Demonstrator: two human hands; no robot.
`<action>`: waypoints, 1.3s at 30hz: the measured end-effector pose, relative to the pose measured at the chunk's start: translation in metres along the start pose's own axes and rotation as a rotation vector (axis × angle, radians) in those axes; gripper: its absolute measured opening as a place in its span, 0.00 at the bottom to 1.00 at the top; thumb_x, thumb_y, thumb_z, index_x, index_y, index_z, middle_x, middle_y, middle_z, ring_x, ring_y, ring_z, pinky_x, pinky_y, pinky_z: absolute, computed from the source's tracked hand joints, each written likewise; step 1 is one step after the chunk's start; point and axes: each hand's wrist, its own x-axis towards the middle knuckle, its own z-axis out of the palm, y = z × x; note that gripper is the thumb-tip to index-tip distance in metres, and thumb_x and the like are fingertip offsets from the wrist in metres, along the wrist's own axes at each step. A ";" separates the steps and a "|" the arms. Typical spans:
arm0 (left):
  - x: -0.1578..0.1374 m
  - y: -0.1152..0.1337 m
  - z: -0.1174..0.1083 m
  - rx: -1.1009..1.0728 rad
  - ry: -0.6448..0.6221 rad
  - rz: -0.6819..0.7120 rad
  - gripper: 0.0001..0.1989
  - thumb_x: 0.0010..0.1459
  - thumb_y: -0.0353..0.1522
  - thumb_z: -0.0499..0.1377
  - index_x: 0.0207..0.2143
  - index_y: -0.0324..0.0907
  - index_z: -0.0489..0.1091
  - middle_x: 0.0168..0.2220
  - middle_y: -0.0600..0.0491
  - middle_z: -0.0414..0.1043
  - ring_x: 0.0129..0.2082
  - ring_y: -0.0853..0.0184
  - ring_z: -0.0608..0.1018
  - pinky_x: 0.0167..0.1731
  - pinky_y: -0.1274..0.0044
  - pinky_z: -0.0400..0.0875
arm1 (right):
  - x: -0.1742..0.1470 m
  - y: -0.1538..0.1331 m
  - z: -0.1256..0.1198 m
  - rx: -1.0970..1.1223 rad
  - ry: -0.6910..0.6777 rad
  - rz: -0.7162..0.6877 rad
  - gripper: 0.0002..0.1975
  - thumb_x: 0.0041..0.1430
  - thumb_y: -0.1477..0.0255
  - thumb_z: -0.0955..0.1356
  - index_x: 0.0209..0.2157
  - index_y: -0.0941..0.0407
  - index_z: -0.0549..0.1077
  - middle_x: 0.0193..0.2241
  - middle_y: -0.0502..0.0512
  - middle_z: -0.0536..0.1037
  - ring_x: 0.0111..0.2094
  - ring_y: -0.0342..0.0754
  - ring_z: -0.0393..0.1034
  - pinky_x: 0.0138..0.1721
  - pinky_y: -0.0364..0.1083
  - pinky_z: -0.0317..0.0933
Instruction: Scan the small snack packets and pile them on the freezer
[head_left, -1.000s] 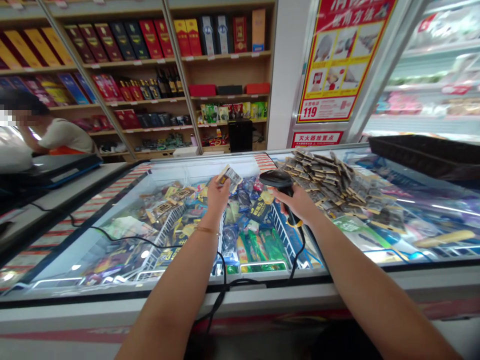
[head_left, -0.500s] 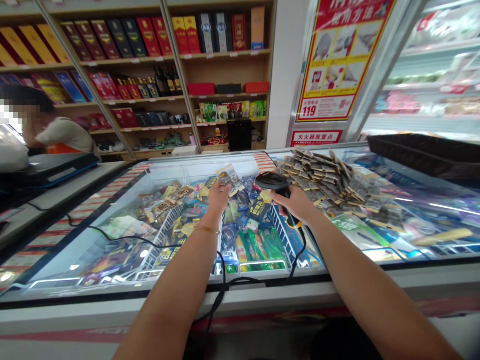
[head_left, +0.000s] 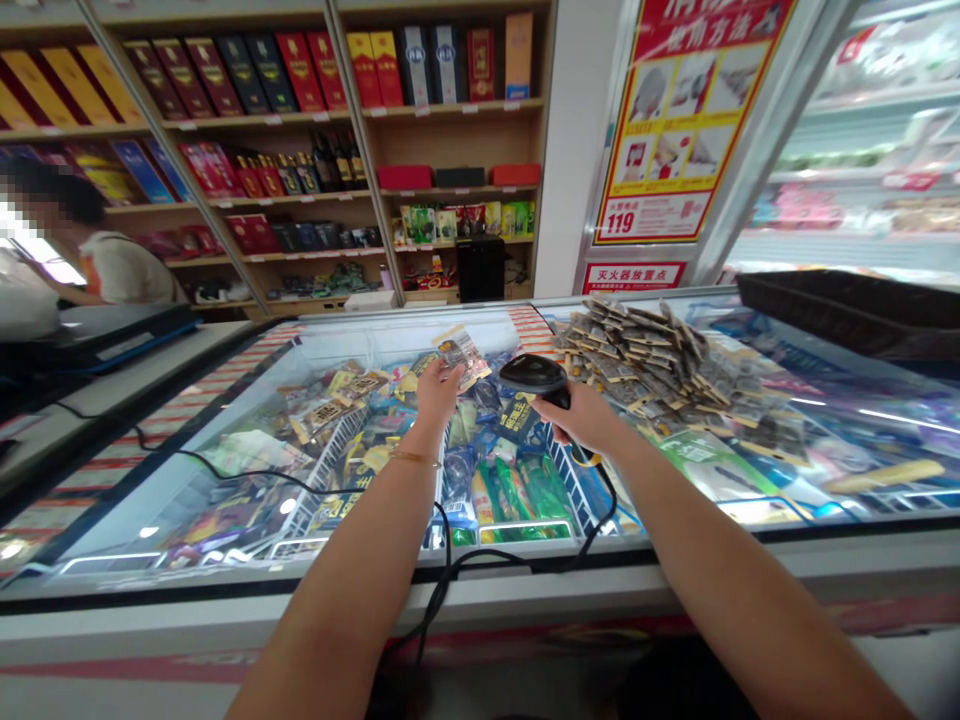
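Head view: at the centre of the frame the left hand (head_left: 437, 388) is raised over the glass lid (head_left: 225, 470) of a chest freezer, its fingers (head_left: 450, 372) pinching a small packet (head_left: 461, 356) by its lower edge; the packet stands tilted just above the fingertips. Just right of it, the right hand (head_left: 581, 418) is wrapped around the handle of a black scanner (head_left: 534, 375), fingers closed tight on the grip, the scanner's head pointing left toward the packet and lying close beside it without touching. A black cable (head_left: 442, 580) runs from the scanner down across the freezer's front edge toward the bottom centre of the frame. To the right of the scanner, on the glass surface, a heap of packets (head_left: 660, 360) is spread in a loose pile. A dark tray (head_left: 847, 310) sits at the right edge, behind the heap. Under the glass lie coloured frozen goods in wire baskets. In the upper left, shelves (head_left: 262, 120) carry boxed bottles, and a person (head_left: 112, 265) stands at the far left. A red poster (head_left: 682, 110) hangs at upper right.
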 end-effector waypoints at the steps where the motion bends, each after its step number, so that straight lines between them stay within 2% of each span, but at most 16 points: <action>1: 0.000 0.000 0.000 -0.009 0.003 -0.003 0.09 0.49 0.30 0.67 0.35 0.41 0.74 0.27 0.53 0.74 0.28 0.65 0.76 0.30 0.75 0.73 | 0.000 0.001 0.000 -0.003 0.001 0.002 0.13 0.55 0.65 0.72 0.24 0.53 0.66 0.10 0.47 0.69 0.12 0.45 0.65 0.18 0.43 0.59; 8: 0.000 0.002 0.001 -0.054 0.027 -0.027 0.09 0.47 0.32 0.68 0.33 0.41 0.74 0.26 0.54 0.73 0.28 0.66 0.75 0.31 0.75 0.75 | 0.007 0.013 0.001 0.055 0.009 -0.013 0.12 0.56 0.63 0.71 0.27 0.54 0.68 0.11 0.47 0.69 0.12 0.45 0.66 0.17 0.42 0.59; 12: -0.004 0.007 0.010 -0.123 0.049 -0.193 0.09 0.48 0.32 0.69 0.27 0.40 0.71 0.22 0.58 0.67 0.23 0.71 0.72 0.32 0.74 0.76 | 0.013 0.016 -0.006 0.104 0.055 0.020 0.13 0.57 0.62 0.70 0.27 0.54 0.68 0.11 0.48 0.70 0.12 0.45 0.66 0.16 0.42 0.59; 15: -0.003 0.018 0.027 -0.155 0.083 -0.253 0.12 0.46 0.33 0.71 0.27 0.41 0.69 0.21 0.59 0.66 0.22 0.73 0.72 0.31 0.76 0.75 | 0.012 0.010 -0.025 0.213 0.132 0.032 0.12 0.55 0.63 0.72 0.29 0.55 0.69 0.15 0.49 0.73 0.12 0.44 0.66 0.15 0.42 0.58; 19: 0.007 0.048 0.070 -0.066 0.019 -0.184 0.14 0.44 0.38 0.72 0.29 0.40 0.73 0.23 0.56 0.69 0.22 0.72 0.72 0.27 0.77 0.71 | -0.005 0.006 -0.073 0.343 0.236 0.034 0.12 0.54 0.63 0.73 0.28 0.55 0.69 0.19 0.51 0.75 0.13 0.43 0.65 0.14 0.42 0.60; 24: 0.017 0.092 0.161 0.037 -0.186 -0.061 0.11 0.48 0.34 0.71 0.30 0.39 0.74 0.24 0.54 0.71 0.21 0.71 0.72 0.26 0.77 0.71 | -0.036 0.020 -0.137 0.357 0.421 0.083 0.15 0.50 0.61 0.75 0.28 0.56 0.70 0.20 0.52 0.75 0.13 0.43 0.65 0.14 0.43 0.61; 27: 0.015 0.106 0.217 0.105 -0.251 -0.058 0.10 0.50 0.30 0.70 0.32 0.38 0.71 0.23 0.55 0.70 0.20 0.72 0.72 0.27 0.77 0.73 | -0.054 0.029 -0.159 0.409 0.492 0.091 0.17 0.47 0.60 0.76 0.30 0.57 0.70 0.21 0.51 0.75 0.13 0.43 0.66 0.13 0.42 0.61; 30: 0.010 0.107 0.258 0.194 -0.258 -0.024 0.15 0.48 0.27 0.70 0.37 0.39 0.69 0.21 0.56 0.69 0.20 0.69 0.74 0.28 0.75 0.73 | -0.067 0.032 -0.170 0.410 0.540 0.113 0.18 0.46 0.60 0.76 0.30 0.57 0.70 0.21 0.51 0.75 0.13 0.42 0.66 0.14 0.42 0.61; 32: 0.006 0.103 0.276 0.245 -0.292 0.002 0.16 0.46 0.26 0.71 0.36 0.40 0.69 0.20 0.56 0.69 0.20 0.67 0.75 0.28 0.74 0.73 | -0.072 0.031 -0.173 0.397 0.561 0.136 0.18 0.47 0.60 0.76 0.31 0.57 0.70 0.21 0.51 0.75 0.13 0.42 0.66 0.14 0.41 0.62; 34: 0.003 0.099 0.285 0.296 -0.382 0.006 0.14 0.46 0.28 0.72 0.32 0.40 0.70 0.19 0.54 0.69 0.22 0.64 0.76 0.28 0.73 0.73 | -0.073 0.032 -0.175 0.395 0.567 0.146 0.18 0.47 0.61 0.76 0.32 0.57 0.71 0.21 0.50 0.75 0.13 0.42 0.65 0.14 0.41 0.62; 37: 0.001 0.094 0.286 0.370 -0.515 0.031 0.13 0.47 0.33 0.72 0.22 0.40 0.70 0.17 0.52 0.68 0.24 0.61 0.77 0.29 0.72 0.72 | -0.069 0.034 -0.173 0.397 0.540 0.124 0.17 0.48 0.61 0.75 0.32 0.57 0.70 0.21 0.51 0.75 0.13 0.42 0.65 0.14 0.41 0.62; 39: 0.001 0.094 0.278 0.424 -0.498 0.142 0.13 0.48 0.35 0.71 0.20 0.41 0.70 0.16 0.52 0.67 0.25 0.61 0.77 0.32 0.72 0.72 | -0.064 0.035 -0.169 0.404 0.516 0.101 0.17 0.49 0.61 0.75 0.31 0.57 0.70 0.21 0.50 0.75 0.13 0.42 0.66 0.14 0.41 0.61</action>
